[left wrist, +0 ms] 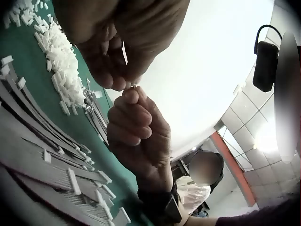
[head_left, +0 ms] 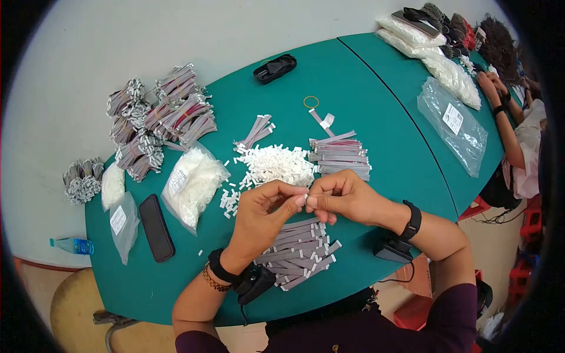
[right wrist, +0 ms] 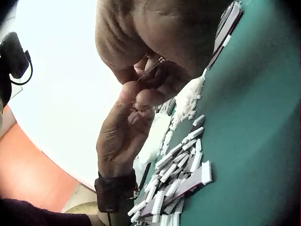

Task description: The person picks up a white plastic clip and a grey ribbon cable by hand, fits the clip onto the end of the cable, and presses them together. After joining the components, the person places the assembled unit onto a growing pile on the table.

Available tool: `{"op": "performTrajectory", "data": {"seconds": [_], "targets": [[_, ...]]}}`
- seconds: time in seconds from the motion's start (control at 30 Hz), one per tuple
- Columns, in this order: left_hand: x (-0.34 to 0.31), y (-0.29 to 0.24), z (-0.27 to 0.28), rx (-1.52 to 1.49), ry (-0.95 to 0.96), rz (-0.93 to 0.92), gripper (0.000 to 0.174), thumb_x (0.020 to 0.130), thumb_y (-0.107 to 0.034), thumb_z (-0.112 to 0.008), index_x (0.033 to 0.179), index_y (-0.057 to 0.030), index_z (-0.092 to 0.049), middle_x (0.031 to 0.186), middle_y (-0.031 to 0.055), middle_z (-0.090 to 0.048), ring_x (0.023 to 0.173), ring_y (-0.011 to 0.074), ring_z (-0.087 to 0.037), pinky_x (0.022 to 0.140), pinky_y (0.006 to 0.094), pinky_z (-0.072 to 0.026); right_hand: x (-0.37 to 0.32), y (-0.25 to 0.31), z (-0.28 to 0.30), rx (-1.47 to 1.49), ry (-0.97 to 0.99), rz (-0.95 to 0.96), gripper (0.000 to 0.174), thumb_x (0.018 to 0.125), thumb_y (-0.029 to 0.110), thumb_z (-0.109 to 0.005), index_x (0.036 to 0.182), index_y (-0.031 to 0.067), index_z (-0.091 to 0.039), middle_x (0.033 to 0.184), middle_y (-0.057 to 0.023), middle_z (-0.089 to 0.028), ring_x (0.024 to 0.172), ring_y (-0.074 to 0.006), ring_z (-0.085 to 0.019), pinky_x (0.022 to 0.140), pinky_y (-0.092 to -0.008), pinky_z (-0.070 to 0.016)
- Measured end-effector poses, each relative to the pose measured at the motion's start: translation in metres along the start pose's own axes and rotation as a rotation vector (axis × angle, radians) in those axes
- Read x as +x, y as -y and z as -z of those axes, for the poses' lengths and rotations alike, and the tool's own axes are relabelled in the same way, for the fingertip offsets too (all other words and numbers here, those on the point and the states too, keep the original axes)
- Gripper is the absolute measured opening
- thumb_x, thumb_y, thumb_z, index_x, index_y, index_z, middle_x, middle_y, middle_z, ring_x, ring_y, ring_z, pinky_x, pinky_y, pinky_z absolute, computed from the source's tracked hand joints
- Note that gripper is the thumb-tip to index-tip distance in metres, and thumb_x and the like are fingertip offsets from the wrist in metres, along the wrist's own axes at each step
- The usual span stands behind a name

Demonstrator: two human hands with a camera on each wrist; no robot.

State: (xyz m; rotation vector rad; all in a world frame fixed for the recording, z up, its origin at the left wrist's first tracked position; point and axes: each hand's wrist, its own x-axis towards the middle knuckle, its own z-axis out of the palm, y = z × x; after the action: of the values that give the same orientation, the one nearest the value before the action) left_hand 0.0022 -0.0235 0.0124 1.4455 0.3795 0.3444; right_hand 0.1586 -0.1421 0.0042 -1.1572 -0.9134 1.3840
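Observation:
Both hands meet fingertip to fingertip above the table's front part. My left hand (head_left: pixel 259 215) pinches a small white plastic piece (head_left: pixel 305 199) between thumb and forefinger, mostly hidden by the fingertips. My right hand (head_left: pixel 350 197) pinches a thin flat cable (right wrist: pixel 149 71), seen edge-on under its curled fingers in the right wrist view. Beneath the hands lies a spread of grey ribbon cables (head_left: pixel 297 253) with white end connectors. Just beyond the fingers is a heap of loose white connector pieces (head_left: pixel 276 165). A stack of grey ribbon cables (head_left: pixel 341 156) lies beyond the right hand.
Bundled cables (head_left: pixel 182 112) pile up at the back left. A bag of white pieces (head_left: pixel 194 179), a phone (head_left: pixel 157 228) and a flat plastic bag (head_left: pixel 123 226) lie at left. A black case (head_left: pixel 275 69) and rubber band (head_left: pixel 311 102) sit farther back. Another person's arm (head_left: pixel 509 129) reaches in at right.

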Motion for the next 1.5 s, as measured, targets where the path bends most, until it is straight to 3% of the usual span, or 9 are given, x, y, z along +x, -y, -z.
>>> {"op": "performTrajectory", "data": {"seconds": [0.3,0.4,0.5,0.6,0.8,0.9,1.2,1.3,1.5], "targets": [[0.006,0.004,0.007,-0.021,0.076,-0.007,0.023,0.093,-0.017,-0.052,0.104,0.0021,-0.059,0.081,0.0041,-0.061,0.074,0.0089,-0.056,0.068,0.0217,-0.0463,-0.001,-0.005,0.001,-0.079,-0.041,0.071,0.019,0.09,0.017,-0.055,0.082,0.0014,-0.062,0.063,-0.0003,-0.056,0.053,-0.0043,-0.048,0.048,-0.0189,-0.0372],[0.008,-0.003,0.008,0.019,0.093,0.002,0.029,0.096,-0.026,-0.044,0.104,0.0004,-0.056,0.072,0.0016,-0.055,0.066,0.0079,-0.049,0.061,0.0204,-0.0406,-0.001,-0.005,0.001,-0.082,-0.029,0.059,0.017,0.09,0.016,-0.055,0.084,0.0014,-0.061,0.064,-0.0003,-0.056,0.054,-0.0041,-0.049,0.049,-0.0189,-0.038],[0.006,-0.006,0.015,0.209,0.202,0.072,0.028,0.098,-0.027,-0.04,0.096,-0.0021,-0.052,0.066,-0.0012,-0.047,0.062,0.0062,-0.041,0.057,0.0196,-0.0348,-0.001,-0.003,0.0,-0.087,-0.026,0.048,0.016,0.09,0.014,-0.054,0.084,0.0011,-0.061,0.066,-0.0002,-0.056,0.056,-0.0039,-0.05,0.049,-0.0189,-0.0392],[0.005,-0.007,0.013,0.364,0.252,0.021,0.027,0.098,-0.026,-0.039,0.086,-0.0038,-0.047,0.065,-0.0028,-0.039,0.06,0.0058,-0.034,0.054,0.0207,-0.0299,-0.001,-0.004,-0.003,-0.076,-0.024,0.074,0.015,0.09,0.013,-0.053,0.084,0.001,-0.061,0.067,0.0,-0.056,0.058,-0.0038,-0.05,0.05,-0.0187,-0.0399],[0.005,-0.005,0.012,0.355,0.292,0.002,0.027,0.097,-0.024,-0.041,0.08,-0.0042,-0.046,0.067,-0.003,-0.037,0.062,0.0057,-0.032,0.054,0.0218,-0.029,-0.002,-0.003,-0.002,-0.107,0.028,0.045,0.014,0.089,0.012,-0.053,0.084,0.0017,-0.061,0.066,-0.0004,-0.057,0.057,-0.0039,-0.05,0.05,-0.0189,-0.04],[0.005,-0.007,0.012,0.339,0.29,0.02,0.029,0.096,-0.026,-0.043,0.079,-0.0026,-0.046,0.065,0.0004,-0.038,0.062,0.0089,-0.034,0.055,0.025,-0.0323,-0.004,-0.001,-0.004,-0.113,0.027,0.035,0.015,0.089,0.013,-0.053,0.083,0.0021,-0.061,0.065,-0.0006,-0.057,0.057,-0.0039,-0.05,0.05,-0.0193,-0.04],[0.003,0.006,0.006,0.256,0.241,0.017,0.028,0.096,-0.024,-0.045,0.075,-0.0052,-0.044,0.064,-0.0032,-0.036,0.061,0.0062,-0.032,0.054,0.0225,-0.0289,-0.005,-0.003,-0.007,-0.125,-0.011,0.037,0.018,0.09,0.016,-0.055,0.079,0.0021,-0.059,0.063,0.0003,-0.057,0.055,-0.0039,-0.05,0.048,-0.0198,-0.0387],[0.002,0.009,0.003,0.358,0.189,-0.067,0.028,0.096,-0.024,-0.045,0.075,-0.0048,-0.044,0.064,-0.0033,-0.035,0.061,0.0064,-0.032,0.054,0.0226,-0.029,-0.006,0.0,-0.008,-0.152,-0.03,0.046,0.019,0.09,0.016,-0.055,0.077,0.002,-0.059,0.062,0.0004,-0.057,0.055,-0.0037,-0.05,0.048,-0.0199,-0.0384],[0.002,0.004,0.005,0.326,0.212,-0.009,0.029,0.096,-0.024,-0.045,0.075,-0.0047,-0.045,0.065,-0.0039,-0.035,0.061,0.0057,-0.031,0.054,0.022,-0.0285,-0.005,-0.002,-0.008,-0.149,-0.016,0.086,0.02,0.091,0.016,-0.054,0.077,0.0022,-0.058,0.062,0.0009,-0.055,0.058,-0.0033,-0.05,0.05,-0.0198,-0.0376]]}}
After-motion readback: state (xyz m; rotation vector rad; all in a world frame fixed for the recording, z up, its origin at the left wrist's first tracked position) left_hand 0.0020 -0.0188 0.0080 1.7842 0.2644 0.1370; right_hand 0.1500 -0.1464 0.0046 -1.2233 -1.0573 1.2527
